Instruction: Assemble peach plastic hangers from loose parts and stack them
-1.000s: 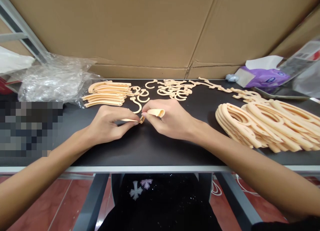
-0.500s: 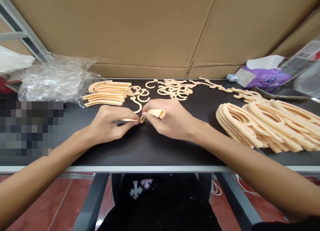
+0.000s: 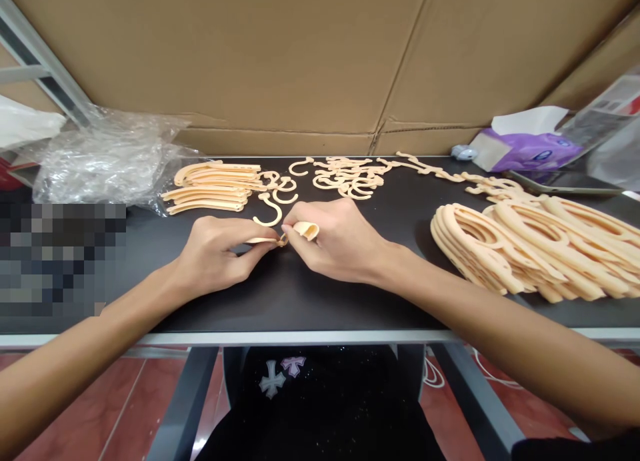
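My left hand [image 3: 220, 251] is closed in a pinch on a thin cream plastic piece [image 3: 257, 240], mostly hidden by the fingers. My right hand [image 3: 340, 241] is closed round a cream plastic hanger arm [image 3: 309, 231], whose hollow end pokes out over the curled fingers. The two held pieces meet, or nearly so, at a small joint-like tip between my fingertips; whether they are linked I cannot tell. Just behind my hands lies a cream hanger hook [image 3: 273, 214] on the black tabletop [image 3: 295, 301].
Behind my left hand are stacked hanger arms [image 3: 213, 188] and a clear plastic bag [image 3: 100, 158]. More hooks [image 3: 350, 174] lie in a heap at the back. On the right are piled hanger parts [image 3: 530, 248], a purple tissue pack [image 3: 533, 149] and a dark flat device [image 3: 565, 184].
The hanger arm in my right hand has turned and slid slightly left, so less of its end sticks out. My left hand keeps its pinch almost in place.
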Action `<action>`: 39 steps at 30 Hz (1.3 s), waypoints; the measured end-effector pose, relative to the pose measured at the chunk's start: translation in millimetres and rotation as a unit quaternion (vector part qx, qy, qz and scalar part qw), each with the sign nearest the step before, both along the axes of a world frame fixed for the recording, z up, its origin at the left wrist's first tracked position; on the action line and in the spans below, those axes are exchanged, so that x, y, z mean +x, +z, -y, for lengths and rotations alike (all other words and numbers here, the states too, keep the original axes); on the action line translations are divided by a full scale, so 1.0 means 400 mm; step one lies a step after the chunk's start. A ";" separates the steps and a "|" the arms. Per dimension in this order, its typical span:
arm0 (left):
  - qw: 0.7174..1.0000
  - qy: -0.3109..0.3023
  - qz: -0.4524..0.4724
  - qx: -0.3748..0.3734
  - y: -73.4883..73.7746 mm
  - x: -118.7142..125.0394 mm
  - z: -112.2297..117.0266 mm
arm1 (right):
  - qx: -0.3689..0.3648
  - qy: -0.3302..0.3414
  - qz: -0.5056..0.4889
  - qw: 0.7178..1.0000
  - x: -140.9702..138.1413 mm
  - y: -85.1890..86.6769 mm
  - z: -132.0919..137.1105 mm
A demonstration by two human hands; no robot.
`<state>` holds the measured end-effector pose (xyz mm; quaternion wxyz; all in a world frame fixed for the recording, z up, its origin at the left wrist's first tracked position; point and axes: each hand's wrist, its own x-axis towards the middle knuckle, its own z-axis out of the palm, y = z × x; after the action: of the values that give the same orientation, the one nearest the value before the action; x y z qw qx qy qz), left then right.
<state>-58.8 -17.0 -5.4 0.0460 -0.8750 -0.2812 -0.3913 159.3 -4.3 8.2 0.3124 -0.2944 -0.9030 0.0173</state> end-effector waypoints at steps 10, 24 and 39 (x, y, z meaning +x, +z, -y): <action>0.999 0.030 -0.012 0.027 0.002 0.008 0.008 | -0.003 -0.046 -0.026 0.999 -0.019 -0.012 0.005; 0.996 0.033 0.040 -0.077 -0.002 0.008 -0.006 | -0.292 -0.109 -0.243 0.919 -0.024 -0.009 -0.034; 0.997 -0.066 -0.048 -0.017 0.001 0.000 -0.009 | -0.508 -0.083 -0.366 0.775 -0.026 0.007 -0.055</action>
<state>-58.9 -13.3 -5.1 0.0187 -0.9100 -0.2270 -0.3464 148.8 17.7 11.0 0.4251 -0.4551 -0.5526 0.5539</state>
